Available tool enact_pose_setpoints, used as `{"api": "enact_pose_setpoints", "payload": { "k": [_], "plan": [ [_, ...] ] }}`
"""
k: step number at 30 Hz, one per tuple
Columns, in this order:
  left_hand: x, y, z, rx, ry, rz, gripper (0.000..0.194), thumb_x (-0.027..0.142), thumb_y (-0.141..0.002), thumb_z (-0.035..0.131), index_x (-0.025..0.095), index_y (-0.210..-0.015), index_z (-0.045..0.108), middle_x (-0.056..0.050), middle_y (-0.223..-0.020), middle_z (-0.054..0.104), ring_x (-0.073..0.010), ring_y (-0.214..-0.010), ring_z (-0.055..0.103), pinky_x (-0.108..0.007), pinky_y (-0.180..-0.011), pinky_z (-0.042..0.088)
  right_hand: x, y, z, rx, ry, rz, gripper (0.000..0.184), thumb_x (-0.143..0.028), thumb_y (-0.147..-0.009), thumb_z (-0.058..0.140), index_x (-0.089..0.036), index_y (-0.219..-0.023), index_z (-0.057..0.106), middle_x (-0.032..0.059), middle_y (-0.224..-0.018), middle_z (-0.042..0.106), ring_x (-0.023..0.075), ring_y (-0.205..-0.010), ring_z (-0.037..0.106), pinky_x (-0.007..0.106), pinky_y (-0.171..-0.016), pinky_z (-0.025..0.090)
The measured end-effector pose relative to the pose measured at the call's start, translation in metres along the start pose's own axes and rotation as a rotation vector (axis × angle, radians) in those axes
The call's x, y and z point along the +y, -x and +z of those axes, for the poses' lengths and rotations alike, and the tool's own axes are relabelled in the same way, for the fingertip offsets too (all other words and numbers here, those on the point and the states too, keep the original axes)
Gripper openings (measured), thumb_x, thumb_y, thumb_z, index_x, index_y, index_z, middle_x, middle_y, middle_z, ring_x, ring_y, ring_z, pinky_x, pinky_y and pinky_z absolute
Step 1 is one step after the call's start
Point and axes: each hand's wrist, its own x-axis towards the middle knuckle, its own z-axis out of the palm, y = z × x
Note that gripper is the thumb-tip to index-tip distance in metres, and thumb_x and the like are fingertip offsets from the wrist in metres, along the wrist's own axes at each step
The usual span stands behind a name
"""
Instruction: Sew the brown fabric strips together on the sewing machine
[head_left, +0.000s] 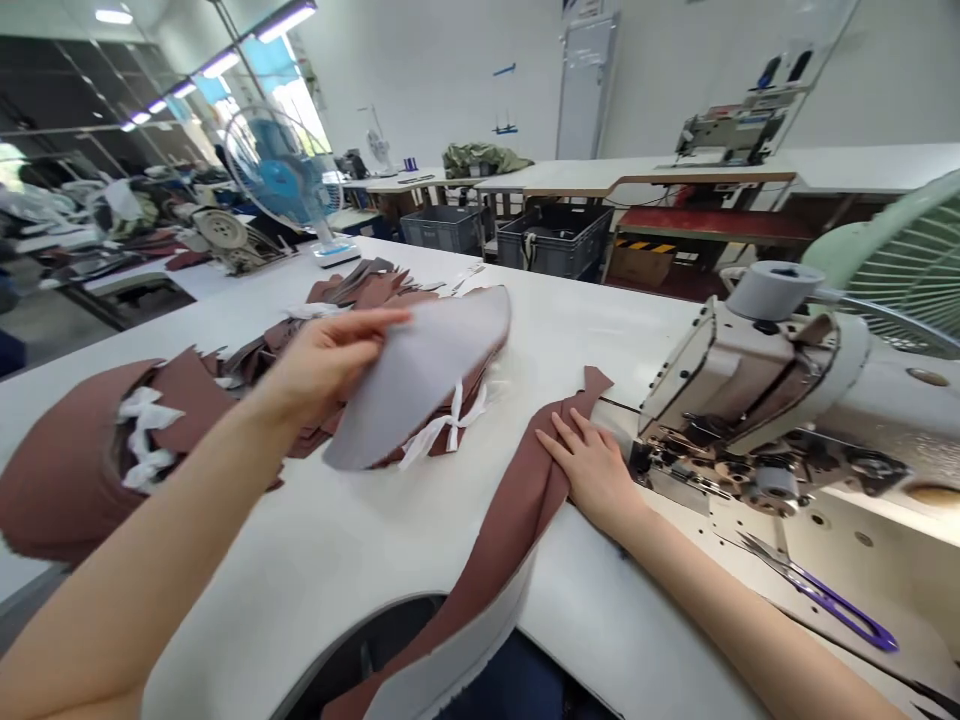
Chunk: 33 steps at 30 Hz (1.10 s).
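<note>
My left hand (330, 360) pinches the edge of a curved fabric piece (435, 345), its grey side facing up, raised over the table at the middle; hand and piece are slightly blurred. Under it lie brown pieces bound with a white tie (453, 418). With fingers spread, my right hand (589, 460) rests flat on a long brown fabric strip (517, 490). That strip runs over the table's front edge toward me, its grey underside showing low down. Just right of the hand stands a sewing machine (750, 400); the strip's far end lies left of its needle area.
Purple-handled thread snips (825, 595) lie on the machine's bed. A bundle of brown pieces (75, 450) sits at the left, more brown scraps (375, 290) behind. A blue fan (281, 170) and a green fan (900, 250) flank the table. Grey crates (555, 240) stand beyond.
</note>
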Motion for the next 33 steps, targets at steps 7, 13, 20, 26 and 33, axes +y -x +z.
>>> {"api": "enact_pose_setpoints", "payload": {
  "k": [7,13,20,26,33],
  "plan": [
    [-0.003,-0.027,0.112,-0.525,-0.525,0.337,0.047,0.012,-0.074,0.042,0.023,-0.111,0.069,-0.009,-0.121,0.059,-0.0282,-0.11,0.054,-0.044,-0.093,0.044,-0.011,0.051,-0.013,-0.088,-0.039,-0.038,0.06,-0.017,-0.083,0.055,-0.022,-0.142,0.043,0.0185,-0.144,0.041,0.0327,-0.131,0.04,0.045,-0.095,0.038],
    [0.026,-0.013,0.184,-0.648,-0.773,0.641,0.07,0.016,-0.072,0.058,0.016,-0.14,0.041,-0.015,-0.145,0.038,-0.033,-0.128,0.038,-0.046,-0.105,0.035,-0.008,0.056,-0.013,-0.038,-0.108,0.038,0.059,-0.017,-0.082,0.054,-0.006,-0.139,0.044,0.0169,-0.138,0.05,0.0277,-0.121,0.046,0.039,-0.097,0.036],
    [0.048,-0.054,0.178,-0.615,-0.832,0.519,0.038,0.01,-0.086,0.038,0.022,-0.115,0.059,-0.006,-0.105,0.066,-0.0211,-0.095,0.062,-0.029,-0.079,0.047,-0.003,0.05,-0.016,-0.051,-0.098,0.046,0.056,-0.013,-0.083,0.054,-0.015,-0.138,0.048,0.0139,-0.135,0.053,0.0279,-0.106,0.051,0.041,-0.088,0.041],
    [0.095,-0.054,0.145,-0.178,-1.03,0.48,0.015,0.018,-0.086,0.041,0.017,-0.089,0.055,-0.01,-0.084,0.064,-0.0273,-0.083,0.06,-0.043,-0.079,0.043,-0.002,0.056,-0.019,-0.129,-0.173,0.023,0.055,-0.019,-0.085,0.057,-0.021,-0.139,0.047,0.0093,-0.147,0.041,0.0324,-0.12,0.044,0.046,-0.094,0.038],
    [0.058,-0.006,0.21,-0.595,-0.703,0.901,0.012,0.016,-0.081,0.049,0.021,-0.071,0.051,-0.005,-0.077,0.059,-0.025,-0.088,0.054,-0.047,-0.091,0.038,-0.009,0.09,-0.03,-0.218,-0.354,-0.033,0.057,-0.02,-0.083,0.055,-0.026,-0.139,0.047,0.0066,-0.143,0.046,0.0415,-0.135,0.024,0.054,-0.096,0.036]
  ]
}}
